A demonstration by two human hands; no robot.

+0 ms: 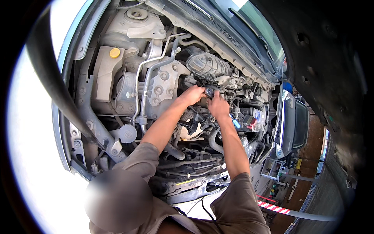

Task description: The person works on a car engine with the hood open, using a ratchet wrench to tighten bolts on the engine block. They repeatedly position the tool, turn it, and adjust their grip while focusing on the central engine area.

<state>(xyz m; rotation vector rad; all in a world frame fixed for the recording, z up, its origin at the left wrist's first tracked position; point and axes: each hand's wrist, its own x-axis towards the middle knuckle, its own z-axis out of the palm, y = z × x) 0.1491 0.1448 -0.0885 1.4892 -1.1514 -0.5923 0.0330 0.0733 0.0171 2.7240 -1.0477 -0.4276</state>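
Both of my arms reach over an open car engine bay. My left hand (pixel 193 96) is closed, its fingertips pressed against the left side of a small dark part with a round end (pixel 209 92). From the other side my right hand (pixel 219 105) closes around the same part, its fingers bent and partly hidden behind it. Whether this part is a tool or a piece of the engine I cannot make out. Just behind the hands lies a ribbed grey intake cover (pixel 208 65). Dark hoses and connectors (pixel 191 124) sit below and between my forearms.
A beige reservoir with a yellow cap (pixel 114 53) stands at the left, beside metal pipes (pixel 145 89). To the right is a battery (pixel 251 119) with a red terminal cover. The raised hood (pixel 319 78) hangs at the right; a dark strut (pixel 58 85) crosses the left.
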